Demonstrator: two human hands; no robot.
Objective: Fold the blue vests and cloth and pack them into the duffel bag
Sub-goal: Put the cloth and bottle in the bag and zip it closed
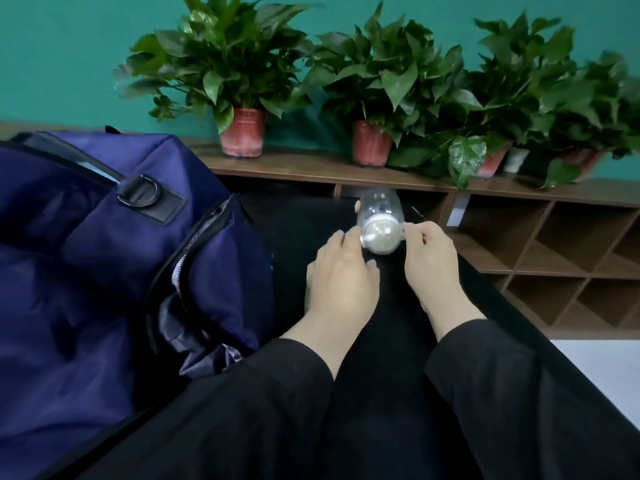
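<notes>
While a black-covered table (381,358) fills the lower middle of the frame, a teal wall (52,46) closes off the top, with a wooden cubby shelf (571,244) running along the right and potted green plants (242,81) lined up on its upper ledge. At the left edge sits the blue duffel bag (104,254), its zipper open and a metal D-ring (140,194) showing on a black strap tab. At centre, both hands reach forward from black sleeves (519,393) to a clear plastic bottle (379,220) lying on its side, cap end toward the camera. The left hand (341,275) has its fingers bent, fingertips touching the bottle's left side near the cap. The right hand (433,254) pinches at the cap end (thumb and forefinger close together), other fingers curled. No vests or cloth can be made out; whether they lie inside the bag cannot be told.
</notes>
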